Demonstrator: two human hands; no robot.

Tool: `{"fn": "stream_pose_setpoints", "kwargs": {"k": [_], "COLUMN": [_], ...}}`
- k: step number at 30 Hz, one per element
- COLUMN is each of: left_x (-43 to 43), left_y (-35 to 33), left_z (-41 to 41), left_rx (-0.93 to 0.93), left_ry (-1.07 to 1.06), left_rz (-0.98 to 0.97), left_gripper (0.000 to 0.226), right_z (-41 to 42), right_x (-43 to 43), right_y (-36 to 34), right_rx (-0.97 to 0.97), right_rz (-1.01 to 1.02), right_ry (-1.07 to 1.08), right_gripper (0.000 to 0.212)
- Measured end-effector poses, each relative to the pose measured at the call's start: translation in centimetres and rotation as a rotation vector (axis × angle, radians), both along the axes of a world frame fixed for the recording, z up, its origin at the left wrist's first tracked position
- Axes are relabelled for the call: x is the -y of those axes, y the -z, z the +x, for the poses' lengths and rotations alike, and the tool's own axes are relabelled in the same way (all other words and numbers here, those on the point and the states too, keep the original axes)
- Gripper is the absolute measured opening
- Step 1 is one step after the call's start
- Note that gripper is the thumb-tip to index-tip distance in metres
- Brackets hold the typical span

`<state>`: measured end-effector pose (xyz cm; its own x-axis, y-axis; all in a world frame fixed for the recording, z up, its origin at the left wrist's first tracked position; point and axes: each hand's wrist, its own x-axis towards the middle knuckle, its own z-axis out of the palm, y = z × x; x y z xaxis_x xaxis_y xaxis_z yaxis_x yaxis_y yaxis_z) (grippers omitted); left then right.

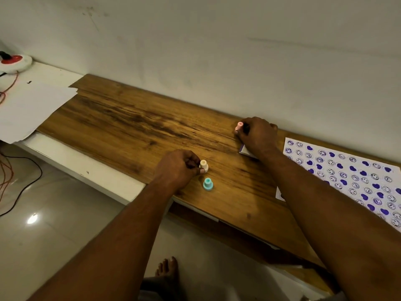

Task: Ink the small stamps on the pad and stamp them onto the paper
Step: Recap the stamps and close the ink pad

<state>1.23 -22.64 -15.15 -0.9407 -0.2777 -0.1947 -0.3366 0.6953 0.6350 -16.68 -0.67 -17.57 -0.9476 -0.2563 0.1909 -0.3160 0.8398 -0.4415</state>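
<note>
My left hand [178, 168] pinches a small cream stamp [204, 165] that stands upright on the wooden board [134, 127]. Just in front of it a teal stamp [207, 184] stands alone, untouched. Near the wall, my right hand [257, 133] is closed around a pink stamp [239, 126]. Under that hand lies the ink pad [245, 151], mostly hidden, with only its white corner showing. The paper [347, 177] on the right is covered with several purple smiley and heart prints.
Blank white sheets [28, 109] lie at the board's left end. A white and red socket block [16, 63] with orange and black cables sits far left. The board's front edge drops to a tiled floor, where a bare foot [168, 268] shows.
</note>
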Motion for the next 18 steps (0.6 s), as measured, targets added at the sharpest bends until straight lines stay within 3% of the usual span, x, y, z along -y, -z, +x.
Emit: {"fn": "stream_pose_setpoints", "kwargs": {"k": [4, 6, 8, 10, 13, 18], "left_x": [-0.1, -0.4, -0.9, -1.6, -2.5, -3.3], "left_y": [0.0, 0.1, 0.2, 0.3, 0.2, 0.1], "left_z": [0.0, -0.1, -0.2, -0.4, -0.7, -1.2], "left_rx": [0.005, 0.004, -0.005, -0.031, -0.046, -0.034], "left_ry": [-0.007, -0.016, -0.049, -0.104, -0.185, -0.219], "left_rz": [0.001, 0.002, -0.001, -0.016, -0.024, -0.005], "left_gripper": [0.026, 0.026, 0.027, 0.027, 0.021, 0.009], "right_z": [0.3, 0.9, 1.4, 2.0, 3.1, 3.9], "right_x": [-0.3, -0.2, 0.1, 0.7, 2.2, 2.9], "right_y": [-0.8, -2.0, -3.5, -4.9, -5.3, -3.9], "right_rx": [-0.003, -0.134, -0.231, -0.03, 0.307, 0.342], "right_rz": [-0.075, -0.141, -0.187, -0.163, 0.047, 0.102], "right_ry": [-0.004, -0.021, -0.202, -0.491, -0.695, -0.716], "right_gripper": [0.048, 0.052, 0.045, 0.043, 0.052, 0.034]}}
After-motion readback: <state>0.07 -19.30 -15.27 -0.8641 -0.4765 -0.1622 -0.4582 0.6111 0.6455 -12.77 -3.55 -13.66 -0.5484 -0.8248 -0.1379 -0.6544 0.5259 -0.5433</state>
